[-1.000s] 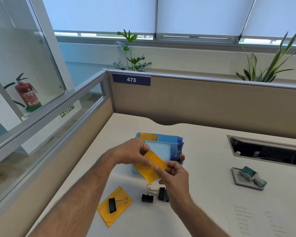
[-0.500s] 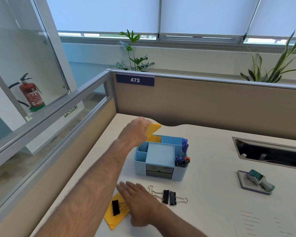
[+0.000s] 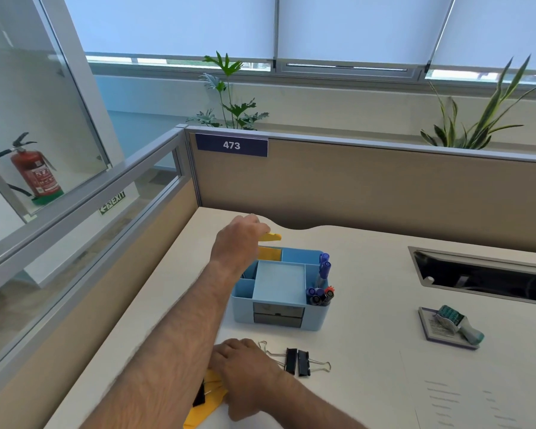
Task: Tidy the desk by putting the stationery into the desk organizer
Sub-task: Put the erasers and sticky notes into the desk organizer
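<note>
Head view: your left hand [image 3: 237,239] is raised over the back left corner of the blue desk organizer [image 3: 280,289], fingers curled round a yellow paper piece [image 3: 271,236] whose tip shows just past the hand, above the rear compartment where more yellow sheets [image 3: 269,253] stand. Markers [image 3: 321,284] stand upright in the organizer's right compartments. Your right hand [image 3: 248,370] lies low on the desk [image 3: 369,305], fingers bent over a yellow envelope [image 3: 206,407] with a black binder clip [image 3: 199,397] on it; whether it grips either, I cannot tell. Two black binder clips [image 3: 297,362] lie side by side just right of that hand, in front of the organizer. A stamp roller [image 3: 458,325] rests on a small pad, well apart to the right.
</note>
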The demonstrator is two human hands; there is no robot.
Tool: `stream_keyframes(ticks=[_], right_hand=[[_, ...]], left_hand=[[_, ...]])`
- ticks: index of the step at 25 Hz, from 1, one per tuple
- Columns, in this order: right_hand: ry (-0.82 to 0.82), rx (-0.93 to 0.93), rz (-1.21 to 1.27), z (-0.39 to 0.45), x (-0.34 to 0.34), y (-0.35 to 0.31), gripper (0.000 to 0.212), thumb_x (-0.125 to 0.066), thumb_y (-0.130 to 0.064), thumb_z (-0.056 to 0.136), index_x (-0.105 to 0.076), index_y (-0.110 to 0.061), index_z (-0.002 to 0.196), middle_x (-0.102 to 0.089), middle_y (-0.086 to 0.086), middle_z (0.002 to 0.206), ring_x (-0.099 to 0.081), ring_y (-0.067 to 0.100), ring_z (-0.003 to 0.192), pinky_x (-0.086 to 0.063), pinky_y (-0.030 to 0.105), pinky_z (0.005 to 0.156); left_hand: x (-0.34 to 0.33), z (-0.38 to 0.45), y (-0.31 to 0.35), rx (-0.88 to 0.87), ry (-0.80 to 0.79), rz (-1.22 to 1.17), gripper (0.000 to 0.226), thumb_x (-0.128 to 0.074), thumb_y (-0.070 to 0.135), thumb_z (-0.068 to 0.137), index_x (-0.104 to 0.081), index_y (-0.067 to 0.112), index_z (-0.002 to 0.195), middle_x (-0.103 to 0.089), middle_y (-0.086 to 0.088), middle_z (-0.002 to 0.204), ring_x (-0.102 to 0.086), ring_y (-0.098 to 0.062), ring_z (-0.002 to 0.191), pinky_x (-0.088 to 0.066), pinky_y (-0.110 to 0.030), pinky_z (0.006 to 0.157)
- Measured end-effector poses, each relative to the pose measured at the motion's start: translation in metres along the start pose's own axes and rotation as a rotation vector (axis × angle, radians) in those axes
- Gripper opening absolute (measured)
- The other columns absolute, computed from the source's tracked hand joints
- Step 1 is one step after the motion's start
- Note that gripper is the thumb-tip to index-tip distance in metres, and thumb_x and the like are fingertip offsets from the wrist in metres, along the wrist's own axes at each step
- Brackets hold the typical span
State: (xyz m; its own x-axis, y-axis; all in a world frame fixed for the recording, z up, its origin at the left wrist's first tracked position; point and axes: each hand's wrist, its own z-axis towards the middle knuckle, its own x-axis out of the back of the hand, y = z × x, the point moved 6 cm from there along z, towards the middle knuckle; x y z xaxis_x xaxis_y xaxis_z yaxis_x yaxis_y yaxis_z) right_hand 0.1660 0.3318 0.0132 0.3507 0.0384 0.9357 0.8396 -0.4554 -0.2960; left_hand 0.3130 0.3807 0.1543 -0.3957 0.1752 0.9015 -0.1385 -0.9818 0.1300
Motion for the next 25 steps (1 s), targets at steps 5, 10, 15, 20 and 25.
stream_keyframes(ticks=[5,10,15,20,25], right_hand=[[0.021,-0.015,-0.024,0.001,0.009,0.0,0.053,-0.081,-0.021,0.065,-0.059,-0.009,0.111,-0.05,0.016,0.123,-0.045,0.033,0.11,-0.04,0.051,0.095],[0.033,-0.036,0.03,0.0,0.015,0.004,0.051,-0.084,-0.029,0.068,-0.063,-0.007,0.11,-0.048,0.016,0.12,-0.044,0.033,0.106,-0.043,0.048,0.092],[0.178,-0.015,0.119,-0.015,0.028,0.005,0.04,-0.071,-0.021,0.075,-0.068,-0.008,0.112,-0.052,0.012,0.114,-0.046,0.028,0.102,-0.041,0.041,0.084],[0.512,-0.153,0.206,-0.042,0.047,0.02,0.032,-0.066,0.0,0.079,-0.073,-0.012,0.108,-0.058,0.002,0.107,-0.057,0.021,0.093,-0.044,0.022,0.073],[1.004,-0.395,0.588,-0.083,0.07,0.056,0.029,-0.067,0.016,0.073,-0.076,-0.012,0.075,-0.062,-0.001,0.083,-0.062,0.013,0.077,-0.053,0.023,0.068]], left_hand=[[-0.028,0.006,-0.002,0.042,-0.273,0.015,0.029,-0.065,0.007,0.087,-0.071,0.023,0.109,-0.06,-0.003,0.103,-0.058,-0.025,0.093,-0.055,-0.04,0.077],[-0.049,0.002,-0.008,0.09,-0.408,-0.052,0.049,-0.064,0.004,0.086,-0.056,0.026,0.129,-0.063,-0.006,0.122,-0.058,-0.029,0.108,-0.053,-0.041,0.087],[-0.034,-0.005,-0.01,0.088,-0.272,-0.225,0.058,-0.073,0.015,0.083,-0.052,0.025,0.135,-0.064,-0.002,0.125,-0.051,-0.025,0.115,-0.048,-0.042,0.095],[-0.005,-0.024,-0.012,0.12,-0.143,-0.532,0.033,-0.072,0.036,0.086,-0.067,0.024,0.116,-0.069,0.008,0.111,-0.059,-0.011,0.104,-0.05,-0.031,0.089],[0.011,-0.05,-0.02,0.138,-0.309,-0.895,0.051,-0.063,0.072,0.074,-0.075,0.024,0.088,-0.075,0.004,0.084,-0.069,-0.013,0.083,-0.058,-0.031,0.068]])
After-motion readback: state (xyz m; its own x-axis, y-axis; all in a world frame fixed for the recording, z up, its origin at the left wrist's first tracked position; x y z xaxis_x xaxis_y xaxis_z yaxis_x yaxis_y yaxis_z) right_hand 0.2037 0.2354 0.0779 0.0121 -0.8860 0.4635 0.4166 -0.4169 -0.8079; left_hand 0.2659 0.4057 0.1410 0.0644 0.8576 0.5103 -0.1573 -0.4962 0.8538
